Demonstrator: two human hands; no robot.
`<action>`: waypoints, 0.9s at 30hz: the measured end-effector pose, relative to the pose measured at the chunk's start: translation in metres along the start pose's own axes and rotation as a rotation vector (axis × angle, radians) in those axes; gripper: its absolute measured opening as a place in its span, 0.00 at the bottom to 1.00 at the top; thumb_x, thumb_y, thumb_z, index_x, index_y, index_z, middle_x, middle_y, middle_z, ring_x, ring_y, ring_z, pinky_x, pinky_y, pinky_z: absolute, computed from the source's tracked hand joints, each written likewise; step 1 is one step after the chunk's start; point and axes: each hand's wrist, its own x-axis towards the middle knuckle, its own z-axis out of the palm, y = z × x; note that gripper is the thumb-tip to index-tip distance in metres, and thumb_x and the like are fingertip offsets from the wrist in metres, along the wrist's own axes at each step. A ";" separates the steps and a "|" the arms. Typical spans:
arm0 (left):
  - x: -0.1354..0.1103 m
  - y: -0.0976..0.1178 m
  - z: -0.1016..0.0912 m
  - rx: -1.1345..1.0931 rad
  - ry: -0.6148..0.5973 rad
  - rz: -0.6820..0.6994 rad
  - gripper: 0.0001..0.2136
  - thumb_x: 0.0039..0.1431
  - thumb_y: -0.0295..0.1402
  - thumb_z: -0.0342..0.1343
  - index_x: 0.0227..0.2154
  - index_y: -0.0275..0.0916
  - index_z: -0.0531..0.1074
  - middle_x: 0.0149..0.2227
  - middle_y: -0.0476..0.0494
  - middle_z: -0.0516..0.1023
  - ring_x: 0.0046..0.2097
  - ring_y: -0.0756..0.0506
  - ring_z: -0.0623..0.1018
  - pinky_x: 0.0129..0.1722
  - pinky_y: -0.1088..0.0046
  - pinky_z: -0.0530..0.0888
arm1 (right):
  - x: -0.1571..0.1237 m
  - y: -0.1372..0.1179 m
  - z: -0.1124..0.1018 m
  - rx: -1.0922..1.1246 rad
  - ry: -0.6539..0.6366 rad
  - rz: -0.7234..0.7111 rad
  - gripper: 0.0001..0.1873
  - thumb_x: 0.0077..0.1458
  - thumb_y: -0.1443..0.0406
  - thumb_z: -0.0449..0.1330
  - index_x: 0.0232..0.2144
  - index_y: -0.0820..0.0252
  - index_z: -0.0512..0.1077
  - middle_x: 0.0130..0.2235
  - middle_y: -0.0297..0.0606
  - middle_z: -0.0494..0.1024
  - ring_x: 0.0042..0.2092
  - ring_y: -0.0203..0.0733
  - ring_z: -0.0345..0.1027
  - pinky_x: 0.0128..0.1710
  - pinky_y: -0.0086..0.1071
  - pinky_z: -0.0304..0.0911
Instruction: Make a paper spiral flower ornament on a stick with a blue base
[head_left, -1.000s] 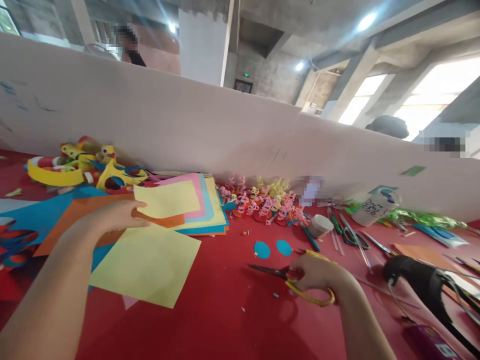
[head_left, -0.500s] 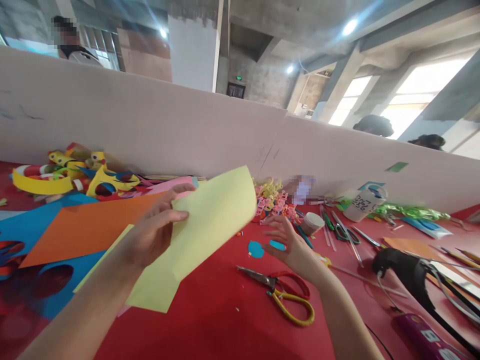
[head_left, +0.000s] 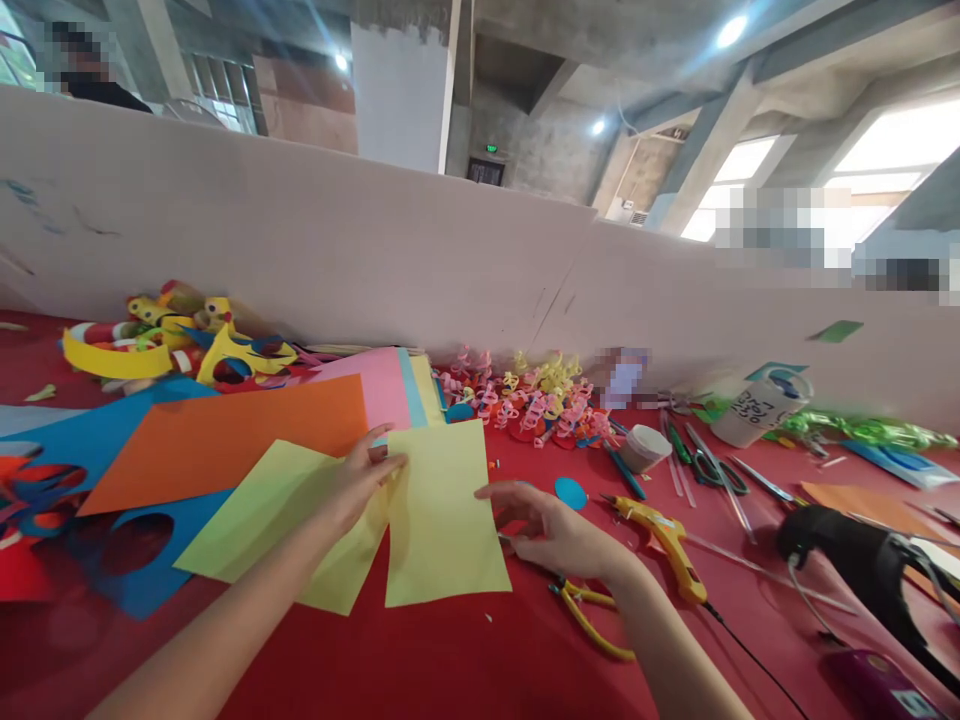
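A pale yellow rectangular sheet of paper (head_left: 448, 525) was held slightly curved over the glossy red counter (head_left: 420, 675), in front of the person. Its upper left edge was gripped by the left hand (head_left: 356, 487), the fingers being clamped on the paper with the thumb laid across the front. The right hand (head_left: 559, 530) was placed at the opposite edge, its fingers bent and parted from the thumb; the sheet's margin was overlapped by a fingertip, but whether it was touched cannot be told.

A second pale yellow sheet (head_left: 225, 535) was partly covered by the left forearm. Beyond it, a large orange sheet (head_left: 240, 430) was spread over a blue sheet with a round hole (head_left: 127, 590).

A pair of yellow-handled scissors (head_left: 596, 630) was partly hidden by the right hand and forearm. Just past that hand, a flat blue paper disc (head_left: 571, 493) was seen, with a yellow glue gun (head_left: 664, 540) to its right. Farther back, pink and yellow curled strips (head_left: 536, 405) were heaped near a long white partition (head_left: 337, 250).
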 end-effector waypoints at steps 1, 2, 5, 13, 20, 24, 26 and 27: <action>-0.001 -0.004 0.000 -0.037 0.012 -0.012 0.26 0.38 0.35 0.65 0.44 0.40 0.69 0.22 0.56 0.70 0.27 0.50 0.71 0.25 0.77 0.61 | 0.002 0.002 0.002 -0.023 0.013 0.019 0.29 0.45 0.77 0.52 0.50 0.52 0.65 0.46 0.37 0.72 0.45 0.39 0.68 0.40 0.32 0.66; -0.001 -0.007 0.000 -0.083 0.012 -0.034 0.24 0.38 0.35 0.65 0.41 0.39 0.70 0.23 0.54 0.73 0.28 0.49 0.73 0.27 0.76 0.63 | 0.004 0.004 0.004 -0.066 0.040 0.034 0.28 0.46 0.77 0.51 0.48 0.52 0.68 0.46 0.37 0.73 0.45 0.40 0.68 0.41 0.33 0.66; -0.004 -0.013 0.002 -0.269 -0.020 -0.121 0.15 0.39 0.33 0.65 0.33 0.39 0.71 0.26 0.51 0.77 0.31 0.47 0.76 0.31 0.75 0.68 | 0.011 0.012 0.011 -0.241 0.138 0.013 0.24 0.47 0.75 0.54 0.46 0.52 0.71 0.44 0.37 0.74 0.42 0.40 0.69 0.41 0.34 0.66; -0.008 -0.009 0.005 -0.482 -0.011 -0.232 0.04 0.50 0.26 0.57 0.29 0.40 0.69 0.27 0.51 0.78 0.31 0.48 0.79 0.33 0.75 0.73 | 0.021 0.026 0.013 -0.506 0.494 -0.219 0.06 0.48 0.60 0.63 0.31 0.53 0.77 0.52 0.42 0.65 0.48 0.47 0.62 0.49 0.43 0.60; -0.022 0.003 0.012 -0.516 -0.366 -0.391 0.10 0.59 0.32 0.48 0.41 0.39 0.71 0.40 0.43 0.80 0.44 0.43 0.78 0.43 0.67 0.73 | 0.030 0.042 0.010 -0.237 0.820 -0.152 0.11 0.49 0.57 0.60 0.25 0.58 0.72 0.46 0.45 0.69 0.51 0.49 0.62 0.50 0.43 0.58; -0.030 0.002 0.019 -0.501 -0.384 -0.457 0.12 0.59 0.32 0.47 0.44 0.38 0.70 0.44 0.42 0.79 0.50 0.41 0.74 0.47 0.65 0.71 | 0.033 0.047 0.005 0.045 0.819 -0.096 0.15 0.48 0.53 0.60 0.24 0.59 0.68 0.43 0.45 0.72 0.44 0.46 0.67 0.43 0.38 0.63; -0.033 0.001 0.024 -0.514 -0.406 -0.474 0.14 0.59 0.33 0.47 0.46 0.37 0.70 0.47 0.41 0.77 0.53 0.40 0.72 0.48 0.64 0.70 | 0.033 0.048 0.003 0.124 0.824 -0.071 0.16 0.47 0.52 0.60 0.25 0.59 0.67 0.34 0.40 0.73 0.35 0.41 0.67 0.34 0.33 0.64; -0.035 0.001 0.026 -0.521 -0.418 -0.474 0.15 0.59 0.33 0.48 0.47 0.37 0.69 0.49 0.41 0.76 0.54 0.39 0.70 0.49 0.63 0.69 | 0.033 0.047 0.002 0.124 0.840 -0.058 0.17 0.46 0.51 0.60 0.25 0.59 0.66 0.30 0.37 0.72 0.31 0.39 0.66 0.30 0.31 0.63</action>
